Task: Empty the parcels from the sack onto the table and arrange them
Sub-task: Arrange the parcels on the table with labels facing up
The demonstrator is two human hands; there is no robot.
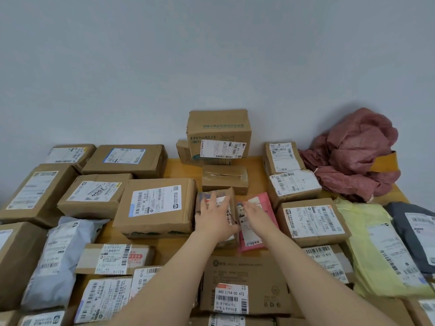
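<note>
- Fingers (212,200) of the left hand (215,220) lie spread and nearly straight, flat on top of a small brown box (226,195) at the middle of the table (181,169). They press on it rather than wrap round it.
- Right hand (255,215) rests just beside it, its fingers (246,206) stretched out over the label end of a pink mailer (264,203). Blur softens the fingertips, but no curl or pinch shows.
- Box and mailer sit side by side and touch, directly under the two palms. Both lie between a large labelled carton (155,205) on the left and another labelled carton (310,222) on the right.
- Behind them stands a tape-wrapped box (224,176), and past that a taller carton printed HYNAUT (219,135) against the wall.
- Parcels cover most of the tabletop — cardboard boxes in rows at left, a pale grey mailer (54,260) near the front left, and a yellow mailer (381,250) and a dark grey mailer (414,231) at right.
- Both forearms cross above a flat carton (244,278) at the near edge.
- Crumpled and slack, the dull red sack (357,149) lies at the far right corner — well apart from both hands.
</note>
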